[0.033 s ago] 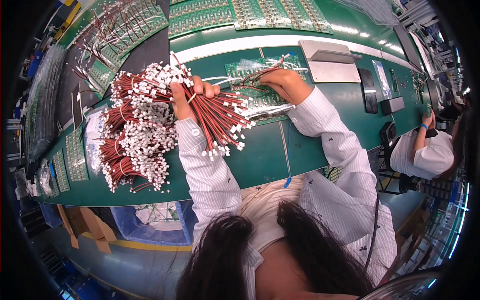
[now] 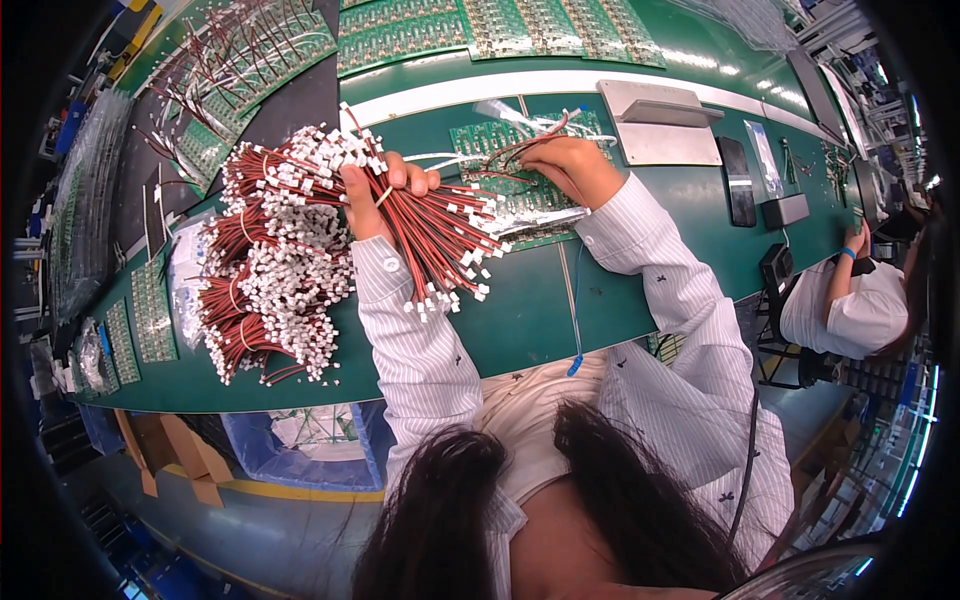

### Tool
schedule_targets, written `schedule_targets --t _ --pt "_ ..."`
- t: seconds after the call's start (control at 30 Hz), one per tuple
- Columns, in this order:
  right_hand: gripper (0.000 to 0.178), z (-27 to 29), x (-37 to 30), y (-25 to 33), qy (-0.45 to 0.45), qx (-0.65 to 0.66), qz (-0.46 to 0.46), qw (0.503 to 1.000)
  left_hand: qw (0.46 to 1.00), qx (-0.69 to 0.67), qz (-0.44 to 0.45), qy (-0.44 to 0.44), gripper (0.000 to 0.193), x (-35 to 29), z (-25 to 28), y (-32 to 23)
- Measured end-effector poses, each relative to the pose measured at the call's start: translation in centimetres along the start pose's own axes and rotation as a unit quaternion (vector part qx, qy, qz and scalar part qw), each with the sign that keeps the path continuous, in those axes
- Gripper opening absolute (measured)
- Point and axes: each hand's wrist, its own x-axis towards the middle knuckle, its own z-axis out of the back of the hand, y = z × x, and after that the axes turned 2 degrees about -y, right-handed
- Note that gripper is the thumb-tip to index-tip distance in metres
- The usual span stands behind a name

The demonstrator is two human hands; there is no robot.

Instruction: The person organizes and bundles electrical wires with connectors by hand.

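Note:
My left hand (image 2: 385, 190) is closed around a bundle of red-and-black connector wires (image 2: 425, 235), tied with a pale band and tipped with white plugs. To its right lies a green circuit board panel (image 2: 478, 140) with loose red, dark and white wires across it. My right hand (image 2: 572, 165) is over the panel's right part, fingers curled together by these wires; its fingertips are partly hidden, so what they pinch cannot be made out. A silvery strip (image 2: 540, 222) lies along the panel's near edge. Beside my left forearm, more tied wire bundles (image 2: 270, 290) are piled up.
Behind the panel stand a metal plate fixture (image 2: 660, 140) and rows of circuit boards (image 2: 520, 28). A dark phone-like slab (image 2: 737, 180) lies at right. Wired boards (image 2: 225, 95) fill the far left. A blue bin (image 2: 300, 465) sits below the table; a co-worker (image 2: 835, 305) sits at right.
A clear, whitish plastic piece at the panel's far side has shifted away from me. My right hand has barely moved, and my left hand keeps its hold on the wires.

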Motion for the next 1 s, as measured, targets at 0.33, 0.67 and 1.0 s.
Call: schedule_targets --t 0.33,0.67,1.0 --pt "0.011 -1.5 -0.2 0.5 -0.034 -0.071 -0.038 0.996 0.999 -0.01 -0.015 -0.035 0.047 -0.2 -0.9 0.0" --pt "0.015 -1.0 -0.8 -0.3 0.031 -0.031 -0.08 0.996 0.997 0.023 0.056 0.049 0.049 -0.3 -0.3 1.5" --pt "0.019 7.6 2.6 10.8 -0.012 0.013 -0.067 0.998 0.99 0.072 0.093 0.075 0.061 -0.7 -1.3 2.5"
